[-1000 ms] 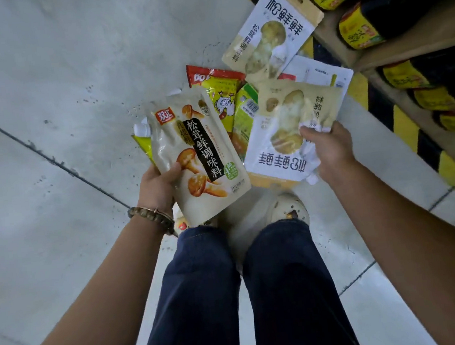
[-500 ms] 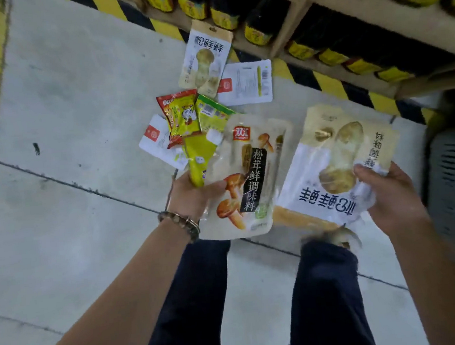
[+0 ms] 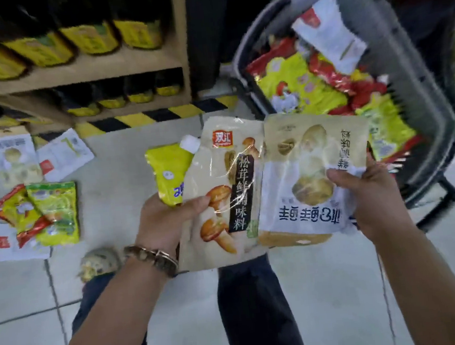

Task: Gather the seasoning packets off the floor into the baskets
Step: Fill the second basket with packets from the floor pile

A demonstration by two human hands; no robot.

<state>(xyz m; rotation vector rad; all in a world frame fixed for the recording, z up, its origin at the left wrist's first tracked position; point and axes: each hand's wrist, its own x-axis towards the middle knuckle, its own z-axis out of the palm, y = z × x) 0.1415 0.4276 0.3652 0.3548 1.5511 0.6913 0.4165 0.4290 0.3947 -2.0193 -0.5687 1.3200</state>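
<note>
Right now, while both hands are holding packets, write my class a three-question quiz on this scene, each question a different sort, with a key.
1. True or false: the left hand holds just one packet.
2. The right hand grips: A) a red sachet B) the white-and-beige pouch C) nothing.
3. Fill in: the basket stands to the person's ____.
Key: 1 false, it holds the mushroom pouch and the yellow spouted pouch. 2 B. 3 right.
</note>
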